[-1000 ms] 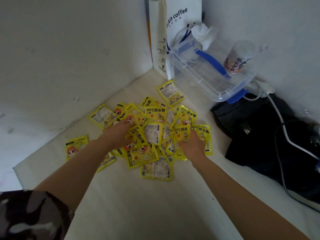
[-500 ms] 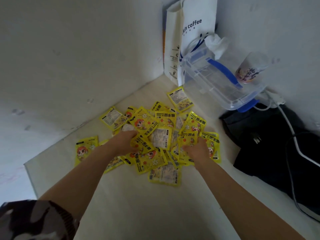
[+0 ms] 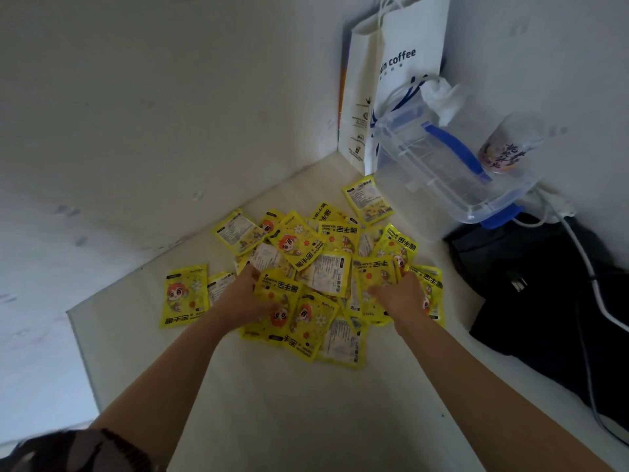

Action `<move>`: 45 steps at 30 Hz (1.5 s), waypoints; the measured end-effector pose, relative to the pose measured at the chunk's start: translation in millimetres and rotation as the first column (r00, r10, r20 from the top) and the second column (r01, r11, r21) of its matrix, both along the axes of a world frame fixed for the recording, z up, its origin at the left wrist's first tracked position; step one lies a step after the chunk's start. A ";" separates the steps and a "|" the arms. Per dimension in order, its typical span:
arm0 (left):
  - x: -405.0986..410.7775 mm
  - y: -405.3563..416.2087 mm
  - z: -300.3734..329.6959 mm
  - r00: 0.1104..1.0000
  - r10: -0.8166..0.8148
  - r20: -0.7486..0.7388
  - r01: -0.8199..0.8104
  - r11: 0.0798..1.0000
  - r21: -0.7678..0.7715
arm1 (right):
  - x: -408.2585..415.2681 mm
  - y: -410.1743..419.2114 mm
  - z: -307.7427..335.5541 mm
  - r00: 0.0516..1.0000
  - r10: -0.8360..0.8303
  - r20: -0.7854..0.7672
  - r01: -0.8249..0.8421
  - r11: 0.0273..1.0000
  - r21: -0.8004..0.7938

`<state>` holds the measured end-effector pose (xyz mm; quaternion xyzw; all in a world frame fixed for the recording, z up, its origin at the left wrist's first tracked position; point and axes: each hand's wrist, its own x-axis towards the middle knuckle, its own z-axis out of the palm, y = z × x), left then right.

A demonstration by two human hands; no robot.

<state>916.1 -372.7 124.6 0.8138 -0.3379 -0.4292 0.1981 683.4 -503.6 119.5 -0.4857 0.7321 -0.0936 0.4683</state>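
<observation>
I am bunching the packets [image 3: 327,272]: left hand [image 3: 244,298] at 9 o'clock, right hand [image 3: 404,295] at 3, each gripping some.

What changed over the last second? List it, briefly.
The left hand drew back slightly toward the person, fingers now tucked among the yellow packets, which shuffled a little. The right hand kept its place on their right side. The lone packet on the left, clear container, paper bag and cup stayed put.
</observation>
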 end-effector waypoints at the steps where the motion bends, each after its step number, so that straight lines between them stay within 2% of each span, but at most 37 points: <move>1: -2.1 3.7 0.0 1.000 0.019 -0.013 -0.020 1.000 -0.015 | -1.5 1.0 -2.0 1.000 0.008 0.011 -0.008 1.000 0.008; 8: -14.3 33.6 3.4 0.980 0.199 -0.025 -0.201 0.974 -0.101 | -13.1 18.9 7.8 0.984 0.147 0.096 -0.147 0.989 -0.012; 14: -40.6 59.8 20.3 0.888 0.426 -0.172 -0.455 0.865 -0.211 | -21.2 38.7 17.2 0.970 0.183 0.157 -0.177 0.983 -0.052; 22: -91.9 84.5 29.7 0.784 0.556 -0.276 -0.617 0.747 -0.248 | -44.4 69.9 26.5 0.942 0.199 0.268 -0.183 0.979 -0.085; 26: -121.5 101.3 31.0 0.741 0.571 -0.353 -0.661 0.712 -0.235 | -65.0 94.8 25.6 0.944 0.170 0.281 -0.153 0.985 -0.082; 31: -147.2 132.7 25.5 0.725 0.557 -0.405 -0.663 0.724 -0.192 | -93.8 143.0 28.3 0.951 0.117 0.285 -0.102 0.993 -0.066; 36: -170.3 175.2 20.0 0.774 0.473 -0.421 -0.588 0.783 -0.203 | -128.0 211.1 25.3 0.955 0.026 0.295 -0.004 0.997 -0.076; 40: -190.9 218.4 20.1 0.816 0.394 -0.422 -0.508 0.838 -0.201 | -154.9 272.5 21.4 0.977 -0.019 0.211 0.040 0.995 -0.096; 45: -225.5 268.4 12.2 0.877 0.276 -0.393 -0.375 0.905 -0.202 | -194.1 358.3 21.4 0.956 -0.182 0.229 0.203 0.976 -0.072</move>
